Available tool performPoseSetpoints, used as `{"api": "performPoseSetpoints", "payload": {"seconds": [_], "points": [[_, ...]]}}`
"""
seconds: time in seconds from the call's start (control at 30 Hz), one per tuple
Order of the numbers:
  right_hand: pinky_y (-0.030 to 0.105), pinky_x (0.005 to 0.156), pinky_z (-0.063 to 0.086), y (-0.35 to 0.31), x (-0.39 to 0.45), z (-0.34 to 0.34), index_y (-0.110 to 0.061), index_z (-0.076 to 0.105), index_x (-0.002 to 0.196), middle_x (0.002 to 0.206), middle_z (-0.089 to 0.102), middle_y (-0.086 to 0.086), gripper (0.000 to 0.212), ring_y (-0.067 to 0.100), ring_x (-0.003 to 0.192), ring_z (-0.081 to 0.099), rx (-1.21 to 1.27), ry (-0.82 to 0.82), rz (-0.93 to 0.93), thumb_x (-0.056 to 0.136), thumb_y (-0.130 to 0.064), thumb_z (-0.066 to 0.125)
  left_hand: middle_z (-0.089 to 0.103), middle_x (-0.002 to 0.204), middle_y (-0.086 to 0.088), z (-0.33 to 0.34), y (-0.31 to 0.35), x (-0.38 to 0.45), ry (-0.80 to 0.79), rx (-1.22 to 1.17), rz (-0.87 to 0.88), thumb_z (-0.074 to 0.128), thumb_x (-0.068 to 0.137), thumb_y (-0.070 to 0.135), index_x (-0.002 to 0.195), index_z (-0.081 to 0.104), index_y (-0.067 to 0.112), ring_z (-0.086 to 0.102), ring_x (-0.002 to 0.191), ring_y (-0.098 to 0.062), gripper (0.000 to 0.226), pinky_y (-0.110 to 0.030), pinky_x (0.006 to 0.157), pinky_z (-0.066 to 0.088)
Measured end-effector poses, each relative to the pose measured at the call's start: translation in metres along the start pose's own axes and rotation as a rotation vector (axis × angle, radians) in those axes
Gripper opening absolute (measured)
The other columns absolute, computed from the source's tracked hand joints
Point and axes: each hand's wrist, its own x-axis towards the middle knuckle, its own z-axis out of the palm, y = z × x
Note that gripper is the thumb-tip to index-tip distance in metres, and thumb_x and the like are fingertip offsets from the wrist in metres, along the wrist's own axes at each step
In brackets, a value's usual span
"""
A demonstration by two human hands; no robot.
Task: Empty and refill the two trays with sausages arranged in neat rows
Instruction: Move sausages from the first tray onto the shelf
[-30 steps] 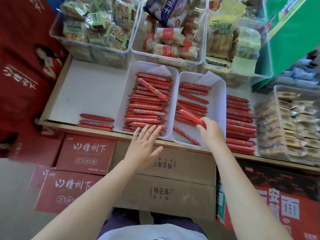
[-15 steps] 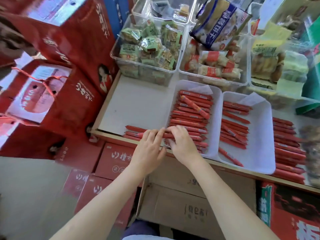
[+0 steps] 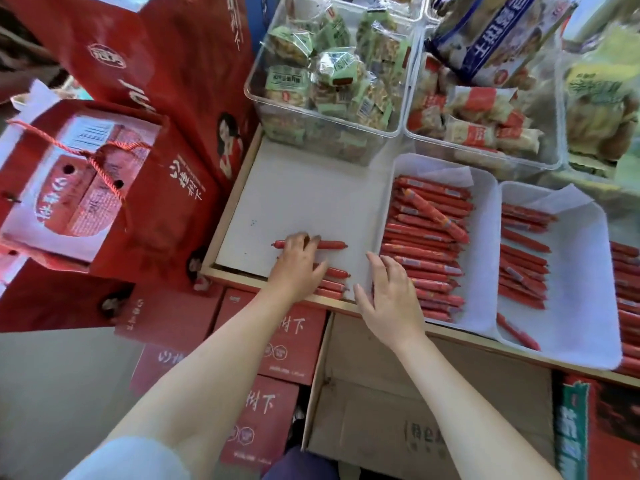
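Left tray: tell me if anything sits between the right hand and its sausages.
Nothing visible does. The right hand hovers open at the left tray's near-left edge, fingertips already beside the packed sausages. The left hand rests on loose sausages further left, apart from that path.

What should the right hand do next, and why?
Probably grab another few sausages from the left tray: the right hand hovers open at its near corner, it is still packed, and the left hand is setting sausages on the shelf.

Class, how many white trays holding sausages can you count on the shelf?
2: left tray beside the right hand, nearly full; right tray next to it, sparser. None seems hidden.
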Motion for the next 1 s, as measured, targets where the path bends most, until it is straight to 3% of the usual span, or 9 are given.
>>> {"api": "performPoseSetpoints", "payload": {"seconds": [0.1,0.23,0.43,0.5,0.6,0.7,0.8,0.87,1.0], "points": [[0.045,0.111,0.031,0.001,0.001,0.001,-0.018,0.031,0.149,0.146,0.04,0.012,0.06,0.027,0.138,0.033,-0.025,-0.008,-0.002,0.098,-0.047,0.044,0.023,0.162,-0.003,0.014,-0.005,-0.007,-0.101,0.184,0.089,0.039,0.101,0.05,0.152,0.03,0.016,0.008,0.151,-0.021,0.063,-0.046,0.117,0.02],[0.045,0.111,0.031,0.0,0.001,0.002,-0.018,0.031,0.15,0.147,0.042,0.011,0.062,0.025,0.138,0.034,-0.07,-0.015,-0.02,0.098,-0.049,0.043,0.0,0.167,0.005,0.025,-0.007,-0.022,-0.181,0.314,0.08,0.022,0.099,0.062,0.159,0.008,0.023,-0.014,0.152,-0.017,0.073,-0.053,0.12,0.006],[0.042,0.113,0.023,0.005,-0.003,-0.014,-0.023,0.031,0.151,0.149,0.041,0.006,0.058,0.023,0.14,0.031,0.039,-0.051,-0.023,0.099,-0.045,0.042,-0.006,0.166,0.007,0.023,0.003,-0.027,-0.221,0.417,0.0,0.016,0.097,0.066,0.159,-0.003,0.028,-0.014,0.152,-0.023,0.075,-0.071,0.111,-0.007],[0.043,0.112,0.025,0.014,-0.011,-0.025,-0.023,0.034,0.149,0.148,0.043,0.004,0.057,0.021,0.139,0.033,0.087,-0.008,-0.012,0.097,-0.045,0.039,-0.001,0.167,0.004,0.017,0.012,-0.03,-0.228,0.449,-0.044,0.017,0.099,0.062,0.159,0.001,0.028,-0.008,0.153,-0.026,0.071,-0.071,0.11,-0.008],[0.037,0.105,0.031,0.041,-0.028,-0.047,-0.02,0.043,0.143,0.139,0.05,-0.001,0.048,0.016,0.131,0.041,0.175,0.144,0.023,0.097,-0.038,0.042,0.022,0.164,-0.006,0.013,0.043,-0.041,0.026,0.304,-0.088,0.019,0.103,0.044,0.156,0.025,0.018,0.015,0.151,-0.026,0.06,-0.062,0.119,0.005],[0.034,0.101,0.037,0.084,-0.046,-0.073,-0.012,0.051,0.133,0.128,0.056,0.003,0.038,0.019,0.121,0.048,0.225,0.359,0.129,0.098,-0.026,0.047,0.048,0.148,-0.009,0.024,0.099,-0.061,0.379,0.0,0.11,0.031,0.097,0.038,0.14,0.051,0.012,0.039,0.139,-0.027,0.055,-0.053,0.117,0.021],[0.038,0.098,0.044,0.137,-0.06,-0.093,-0.009,0.054,0.128,0.122,0.058,0.007,0.031,0.023,0.116,0.051,0.226,0.445,0.33,0.099,-0.018,0.049,0.052,0.145,-0.008,0.053,0.159,-0.081,0.368,0.003,0.375,0.041,0.096,0.037,0.137,0.056,0.012,0.043,0.138,-0.027,0.05,-0.049,0.115,0.024],[0.041,0.092,0.047,0.173,-0.063,-0.103,-0.012,0.056,0.122,0.119,0.059,0.006,0.026,0.025,0.111,0.055,0.205,0.333,0.484,0.097,-0.015,0.05,0.052,0.146,-0.008,0.075,0.185,-0.089,0.235,0.1,0.417,0.04,0.096,0.041,0.139,0.055,0.014,0.043,0.139,-0.027,0.053,-0.049,0.115,0.022],[0.035,0.084,0.048,0.225,-0.049,-0.109,-0.013,0.056,0.122,0.121,0.06,0.009,0.029,0.031,0.107,0.057,0.101,-0.302,0.675,0.097,-0.026,0.05,0.048,0.149,-0.006,0.106,0.193,-0.105,0.021,0.311,0.355,0.03,0.096,0.051,0.15,0.04,0.02,0.037,0.142,-0.026,0.063,-0.048,0.118,0.01]]}}
